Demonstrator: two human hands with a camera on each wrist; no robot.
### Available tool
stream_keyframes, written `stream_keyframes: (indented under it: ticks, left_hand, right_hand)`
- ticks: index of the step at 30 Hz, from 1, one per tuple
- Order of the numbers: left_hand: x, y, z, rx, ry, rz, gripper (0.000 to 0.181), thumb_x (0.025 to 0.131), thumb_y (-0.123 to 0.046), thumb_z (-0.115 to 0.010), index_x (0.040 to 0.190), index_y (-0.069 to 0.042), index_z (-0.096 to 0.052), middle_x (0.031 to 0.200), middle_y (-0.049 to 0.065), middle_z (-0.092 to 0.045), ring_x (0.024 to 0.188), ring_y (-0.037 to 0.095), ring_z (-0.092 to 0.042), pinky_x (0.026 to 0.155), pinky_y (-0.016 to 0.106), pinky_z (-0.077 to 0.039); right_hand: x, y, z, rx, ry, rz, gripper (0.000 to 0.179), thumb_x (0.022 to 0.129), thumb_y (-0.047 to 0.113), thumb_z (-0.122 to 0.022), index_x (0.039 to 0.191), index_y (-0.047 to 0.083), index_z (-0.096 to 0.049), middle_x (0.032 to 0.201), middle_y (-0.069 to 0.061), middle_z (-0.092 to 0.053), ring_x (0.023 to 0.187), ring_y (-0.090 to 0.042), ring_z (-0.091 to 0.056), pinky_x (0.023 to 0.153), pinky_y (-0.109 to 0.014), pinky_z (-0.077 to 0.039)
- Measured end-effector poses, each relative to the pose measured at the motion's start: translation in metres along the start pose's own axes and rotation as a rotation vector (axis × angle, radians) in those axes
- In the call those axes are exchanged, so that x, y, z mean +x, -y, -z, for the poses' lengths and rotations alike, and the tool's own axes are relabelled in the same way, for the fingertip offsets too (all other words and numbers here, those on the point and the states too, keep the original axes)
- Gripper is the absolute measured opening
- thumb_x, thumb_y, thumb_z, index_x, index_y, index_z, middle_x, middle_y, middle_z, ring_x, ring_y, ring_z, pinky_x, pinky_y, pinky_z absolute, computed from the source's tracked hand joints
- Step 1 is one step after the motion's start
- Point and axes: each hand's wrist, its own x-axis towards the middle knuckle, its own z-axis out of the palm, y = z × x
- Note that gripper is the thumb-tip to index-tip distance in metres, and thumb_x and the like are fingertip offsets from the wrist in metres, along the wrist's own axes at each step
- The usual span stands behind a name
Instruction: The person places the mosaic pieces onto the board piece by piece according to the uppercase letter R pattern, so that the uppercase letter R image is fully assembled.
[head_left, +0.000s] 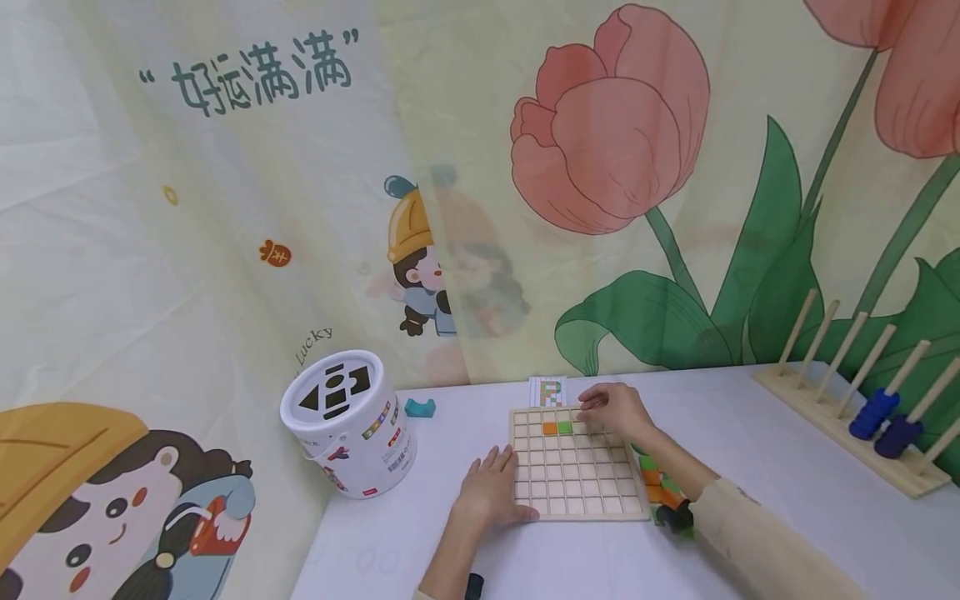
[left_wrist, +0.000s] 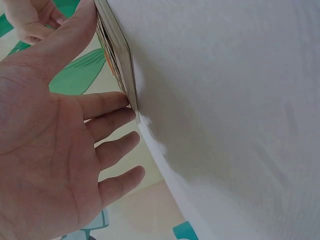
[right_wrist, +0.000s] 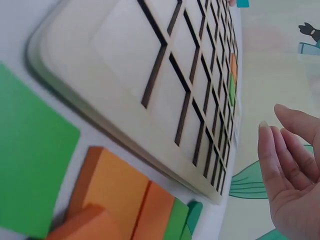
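White bench [head_left: 405, 542] bears a wooden grid board [head_left: 583, 468], left hand [head_left: 490, 490] splayed against nine o'clock, right hand [head_left: 619, 410] released at one o'clock.

My left grip [head_left: 491, 490] is resting along the left edge of the gridded board [head_left: 577, 475]; my right grip [head_left: 617, 412] is hovering at its far right corner. Orange tile [head_left: 551, 428] and green tile [head_left: 566, 427] are sitting side by side on it. Loose tiles [head_left: 663, 495] are lying to its right. Pattern card [head_left: 548, 391] is lying just beyond, white tub [head_left: 360, 454] standing left, peg rack [head_left: 847, 427] standing right.
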Motion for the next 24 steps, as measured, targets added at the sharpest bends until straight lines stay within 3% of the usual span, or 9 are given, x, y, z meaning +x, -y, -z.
stream_keyframes:
  ticks: [17,24]
  left_hand:
    - [-0.001,-0.001,0.003,-0.011,0.010,-0.010,0.103,0.077,-0.061,-0.085,0.153,-0.002,-0.049,0.162,0.012,-0.045,0.152,0.033,-0.038,0.122,0.054,-0.034]
    - [0.000,0.000,0.001,0.001,0.003,-0.005,0.104,0.076,-0.062,-0.085,0.153,-0.003,-0.050,0.162,0.011,-0.045,0.152,0.033,-0.038,0.121,0.054,-0.034]
  right_hand:
    - [-0.026,-0.007,0.044,-0.039,-0.030,0.011,0.025,0.090,0.011,-0.082,0.112,0.000,-0.076,0.092,-0.001,-0.077,0.086,-0.020,-0.073,0.074,-0.031,-0.061]
    - [-0.038,-0.012,0.058,-0.065,-0.033,-0.034,0.024,0.090,0.012,-0.082,0.112,0.001,-0.076,0.093,-0.003,-0.077,0.086,-0.021,-0.073,0.075,-0.031,-0.062]
